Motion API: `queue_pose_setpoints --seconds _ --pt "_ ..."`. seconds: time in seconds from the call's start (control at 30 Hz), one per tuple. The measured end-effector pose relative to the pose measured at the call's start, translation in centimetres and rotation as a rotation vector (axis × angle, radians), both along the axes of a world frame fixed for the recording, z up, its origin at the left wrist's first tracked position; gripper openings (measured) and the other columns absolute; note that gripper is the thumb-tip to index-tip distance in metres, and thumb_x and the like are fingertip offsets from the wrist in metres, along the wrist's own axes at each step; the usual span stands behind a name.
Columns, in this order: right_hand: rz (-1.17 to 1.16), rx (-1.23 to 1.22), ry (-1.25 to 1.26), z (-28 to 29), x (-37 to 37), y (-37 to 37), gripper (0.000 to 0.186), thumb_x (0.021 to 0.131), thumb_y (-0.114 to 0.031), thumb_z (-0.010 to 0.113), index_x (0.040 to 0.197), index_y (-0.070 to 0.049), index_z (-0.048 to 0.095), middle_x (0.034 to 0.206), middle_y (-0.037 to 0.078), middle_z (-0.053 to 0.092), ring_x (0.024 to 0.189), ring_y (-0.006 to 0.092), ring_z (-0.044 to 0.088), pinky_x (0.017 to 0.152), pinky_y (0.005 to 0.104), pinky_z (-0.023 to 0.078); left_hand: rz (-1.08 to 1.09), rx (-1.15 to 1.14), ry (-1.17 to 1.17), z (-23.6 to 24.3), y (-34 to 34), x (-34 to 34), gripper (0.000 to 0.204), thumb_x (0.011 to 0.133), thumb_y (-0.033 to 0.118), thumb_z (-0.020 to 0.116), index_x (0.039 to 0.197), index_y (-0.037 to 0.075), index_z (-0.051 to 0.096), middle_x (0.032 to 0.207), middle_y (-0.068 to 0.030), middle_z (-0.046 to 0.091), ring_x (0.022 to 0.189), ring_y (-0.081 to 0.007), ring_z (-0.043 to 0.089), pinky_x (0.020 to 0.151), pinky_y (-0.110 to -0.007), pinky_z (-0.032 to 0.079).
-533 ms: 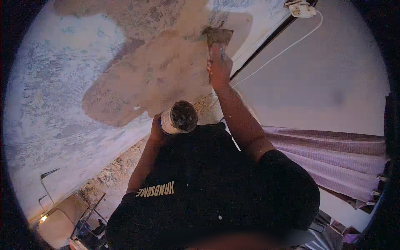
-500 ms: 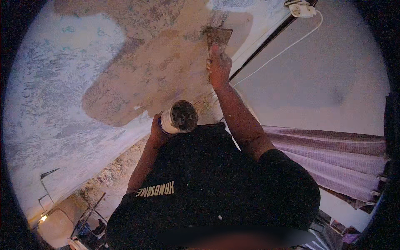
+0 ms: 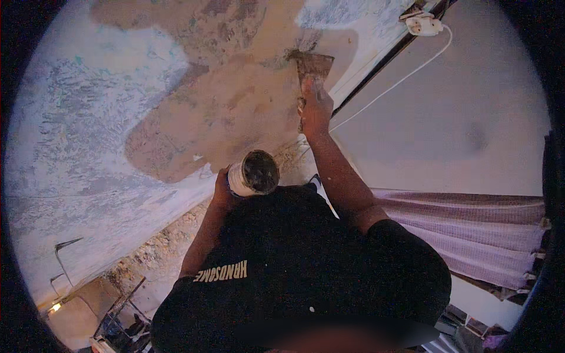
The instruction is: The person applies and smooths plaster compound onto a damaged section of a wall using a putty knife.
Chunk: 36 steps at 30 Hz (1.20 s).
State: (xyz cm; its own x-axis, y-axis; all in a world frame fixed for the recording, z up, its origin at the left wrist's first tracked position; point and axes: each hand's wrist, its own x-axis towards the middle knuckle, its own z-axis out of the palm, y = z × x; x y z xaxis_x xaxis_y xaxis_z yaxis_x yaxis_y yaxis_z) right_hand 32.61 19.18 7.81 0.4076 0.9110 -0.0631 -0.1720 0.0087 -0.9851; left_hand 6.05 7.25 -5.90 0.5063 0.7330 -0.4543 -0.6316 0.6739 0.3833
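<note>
In my right hand [image 3: 316, 112] is a wide putty knife [image 3: 315, 66], its dirty blade against the wall [image 3: 112, 112]. The fingers are closed round the handle, which they mostly hide. Around the blade spreads a large brown plastered patch [image 3: 218, 112], with rough blue-white paint beside it. My left hand [image 3: 221, 187] is wrapped round the outer side of a small pale bucket [image 3: 236, 180], held close in front of my chest. The bucket tilts so that its mouth shows, with dark grey paste [image 3: 261, 172] inside.
White sockets [image 3: 424, 25] with a white cable [image 3: 406, 75] sit near the dark strip in the wall corner. A striped purple curtain [image 3: 459, 223] hangs at the right. Bent metal rods [image 3: 62, 262] stick out at the lower left, near a small lit lamp [image 3: 55, 307].
The whole view has shifted slightly, so wall, bucket and hands sit a little lower. The putty knife stays at about the same place on the wall, and both hands keep their hold.
</note>
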Motion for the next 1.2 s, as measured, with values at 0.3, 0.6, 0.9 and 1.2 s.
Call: queue_pose_setpoints --seconds 0.3,0.6,0.9,1.2 --pt "-0.11 0.192 -0.007 -3.3 0.9 0.2 0.031 0.091 -0.034 0.059 0.092 -0.003 0.056 0.074 0.008 0.054 0.066 0.0165 0.055 0.052 0.0305 0.044 -0.011 -0.02 0.025 0.5 -0.1 0.2 0.053 0.09 0.045 0.037 0.12 0.004 0.055 0.118 -0.0133 0.061 0.107 -0.0308 0.058 0.094 -0.046 0.045" --pt "-0.059 0.516 -1.036 -1.1 -0.4 -0.7 0.051 0.09 -0.012 0.055 0.138 -0.005 0.041 0.105 0.023 0.051 0.095 0.0373 0.051 0.084 0.041 0.044 0.006 0.172 0.188 -1.1 -0.4 0.2 0.048 0.091 0.041 0.037 0.118 0.007 0.056 0.115 -0.0114 0.062 0.105 -0.0283 0.059 0.093 -0.043 0.046" --pt "-0.023 0.445 -1.094 -2.0 -1.1 0.2 0.067 0.086 -0.007 0.059 0.143 -0.001 0.026 0.111 0.027 0.047 0.093 0.04 0.05 0.081 0.045 0.044 -0.201 0.746 0.783 -0.4 0.5 0.4 0.048 0.093 0.041 0.032 0.119 0.009 0.056 0.114 -0.0107 0.063 0.104 -0.0269 0.059 0.094 -0.042 0.046" --pt "0.039 0.486 -1.044 -3.1 -1.6 -0.2 0.074 0.086 -0.004 0.06 0.147 -0.005 0.019 0.109 0.019 0.044 0.091 0.0301 0.047 0.078 0.0372 0.044 -0.018 0.034 0.09 -0.3 -0.3 -0.1 0.049 0.093 0.044 0.034 0.12 0.009 0.055 0.116 -0.011 0.061 0.105 -0.0294 0.059 0.094 -0.045 0.045"
